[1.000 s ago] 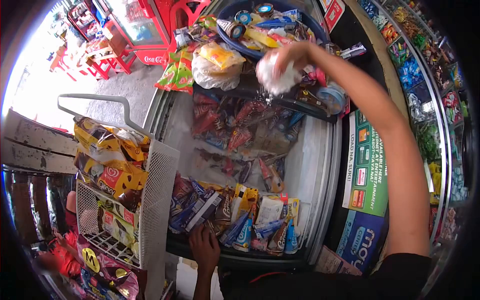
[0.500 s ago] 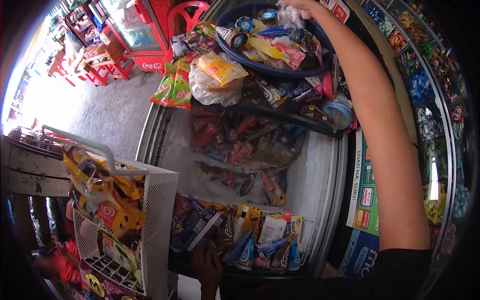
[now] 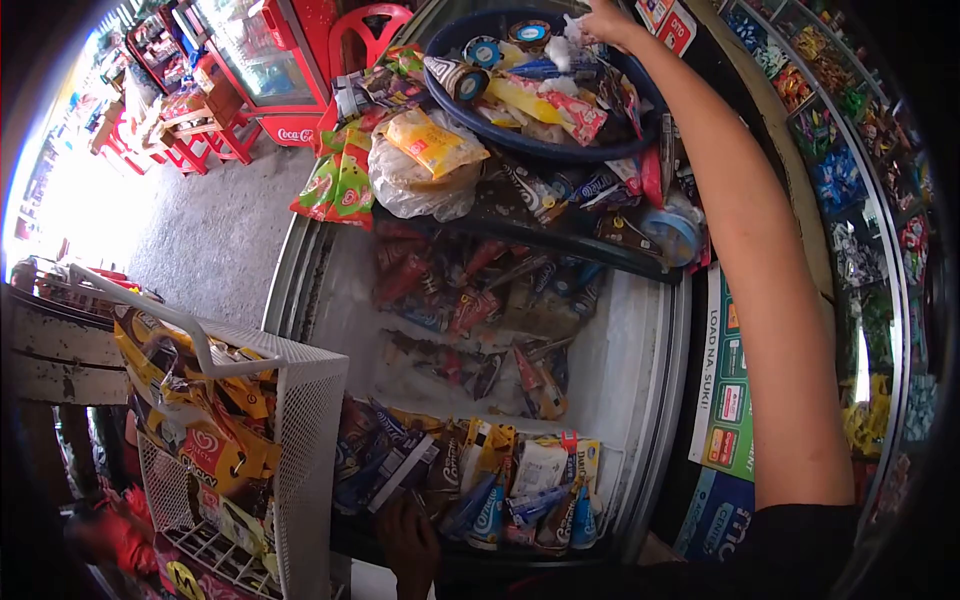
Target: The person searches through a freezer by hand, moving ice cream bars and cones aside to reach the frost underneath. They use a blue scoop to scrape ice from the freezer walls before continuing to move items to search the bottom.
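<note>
White frost clumps [image 3: 560, 53] are just beside the right hand [image 3: 610, 27], its grip too blurred to tell

Shop | ice-cream freezer [image 3: 632, 335] | Coca-Cola fridge [image 3: 265, 62] | packet-filled display case [image 3: 903, 330]

- My right hand [image 3: 606, 24] is at the blue basin [image 3: 590, 153], white frost [image 3: 559, 54] just beside it.
- My left hand [image 3: 406, 535] is at the freezer [image 3: 622, 345] edge.

Top edge is clipping the right hand [image 3: 608, 27]!
Shadow is veiling the left hand [image 3: 405, 535], the bottom edge is cropping its wrist [image 3: 413, 582], and a red-clad person [image 3: 128, 532] is showing blurred.
</note>
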The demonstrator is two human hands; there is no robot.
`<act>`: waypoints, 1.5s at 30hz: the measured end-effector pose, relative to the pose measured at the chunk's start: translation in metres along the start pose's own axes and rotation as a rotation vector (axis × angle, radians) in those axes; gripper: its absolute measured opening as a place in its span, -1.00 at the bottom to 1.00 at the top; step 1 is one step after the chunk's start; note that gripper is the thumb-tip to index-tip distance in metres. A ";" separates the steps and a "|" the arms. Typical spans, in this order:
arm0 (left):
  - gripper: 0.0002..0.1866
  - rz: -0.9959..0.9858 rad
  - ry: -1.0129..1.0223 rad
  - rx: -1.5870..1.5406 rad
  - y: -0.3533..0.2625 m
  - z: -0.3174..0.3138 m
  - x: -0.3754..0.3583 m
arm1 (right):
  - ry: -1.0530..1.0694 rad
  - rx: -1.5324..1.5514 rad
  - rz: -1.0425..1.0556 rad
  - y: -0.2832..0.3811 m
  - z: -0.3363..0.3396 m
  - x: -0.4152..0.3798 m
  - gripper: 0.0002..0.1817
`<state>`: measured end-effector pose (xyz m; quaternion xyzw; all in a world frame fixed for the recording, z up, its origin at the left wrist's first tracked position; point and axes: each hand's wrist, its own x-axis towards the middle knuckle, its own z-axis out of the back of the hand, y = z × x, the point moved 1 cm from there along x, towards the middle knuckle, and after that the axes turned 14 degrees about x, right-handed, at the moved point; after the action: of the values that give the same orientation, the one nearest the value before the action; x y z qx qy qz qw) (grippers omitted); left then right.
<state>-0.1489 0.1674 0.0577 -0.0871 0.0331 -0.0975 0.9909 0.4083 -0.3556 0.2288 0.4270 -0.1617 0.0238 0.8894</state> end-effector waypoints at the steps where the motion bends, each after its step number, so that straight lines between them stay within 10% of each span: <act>1: -0.66 0.000 0.005 0.001 -0.001 0.000 0.001 | 0.001 -0.001 0.007 0.011 0.004 -0.009 -0.40; 6: -0.64 -0.014 -0.010 -0.019 0.000 0.000 0.001 | 0.012 0.039 0.042 0.017 0.012 -0.019 -0.93; 11: -0.64 -0.010 -0.004 0.004 0.000 0.001 0.000 | -0.060 -0.052 -0.085 0.041 0.013 -0.031 -0.81; 14: -0.66 0.006 0.012 0.002 -0.001 0.001 -0.001 | -0.208 -0.417 0.069 0.000 0.022 0.003 -0.75; 16: -0.69 0.017 0.025 0.005 0.000 -0.001 -0.003 | 0.097 -0.949 0.502 -0.052 0.009 0.039 -0.74; 22: -0.72 0.027 0.005 -0.002 0.001 -0.004 -0.004 | 0.110 -0.557 0.099 0.014 0.009 -0.020 -0.76; 29: -0.75 0.021 -0.016 -0.003 -0.001 0.001 -0.002 | -0.008 -0.356 0.206 0.016 0.006 -0.026 -0.67; 32: -0.75 0.015 -0.033 -0.047 0.001 0.001 -0.003 | 0.065 -0.272 0.058 0.019 0.012 -0.036 -0.25; 35: -0.74 0.039 -0.053 -0.036 0.004 -0.003 -0.010 | -0.021 -0.426 0.282 0.044 0.021 -0.053 -0.29; 45: -0.79 -0.058 -0.312 -0.118 0.013 -0.012 -0.027 | -0.258 0.025 0.093 0.071 -0.005 -0.191 -0.39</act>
<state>-0.1743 0.1829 0.0445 -0.1599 -0.1178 -0.1092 0.9740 0.2157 -0.2883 0.2210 0.4295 -0.2941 0.0118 0.8537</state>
